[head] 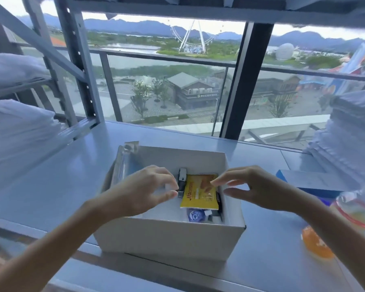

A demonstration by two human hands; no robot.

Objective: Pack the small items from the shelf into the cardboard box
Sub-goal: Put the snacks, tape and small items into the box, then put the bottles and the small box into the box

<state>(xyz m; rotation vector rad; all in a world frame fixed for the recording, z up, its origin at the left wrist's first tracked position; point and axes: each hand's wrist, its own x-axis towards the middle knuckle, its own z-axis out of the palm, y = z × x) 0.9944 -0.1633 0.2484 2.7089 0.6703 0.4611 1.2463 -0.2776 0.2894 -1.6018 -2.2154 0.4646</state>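
Note:
A white cardboard box [169,239] stands open on the grey shelf board [51,186]. Inside lie a yellow packet [198,197], a black and white item [182,175] to its left, and a blue round sachet [195,214] near the front wall. A clear plastic packet [124,161] leans at the box's back left corner. My left hand [143,190] hovers over the box with fingers curled, its fingertips at the black and white item; whether it pinches anything is unclear. My right hand [255,186] is above the box's right side, fingers relaxed, one fingertip over the yellow packet.
On the shelf to the right lie a flat blue box [308,182], a clear zip bag [358,209] and an orange item [316,245]. Folded white linen is stacked at far right [350,140] and on the left [15,133]. A metal shelf upright [80,70] rises at back left.

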